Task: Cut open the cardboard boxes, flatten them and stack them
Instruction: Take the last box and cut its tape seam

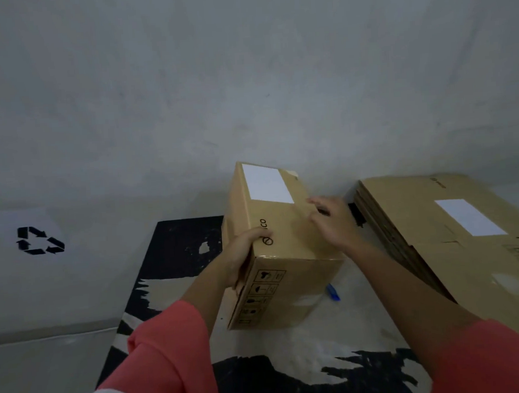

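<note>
A closed brown cardboard box [288, 243] with a white label stands on a black-and-cream mat in the middle of the view. My left hand [243, 256] grips its near left top edge, thumb on top. Spread fingers of my right hand [332, 222] rest flat on the box's top right side and hold nothing. To the right lies a stack of flattened cardboard boxes [455, 245], the top one bearing a white label. A blue cutter [333, 292] lies on the mat just right of the box's base.
The mat [177, 256] lies against a grey wall [245, 91]. A white sheet with a black recycling symbol [39, 240] sits on the floor at the left. Bare grey floor [44, 367] runs along the mat's left side.
</note>
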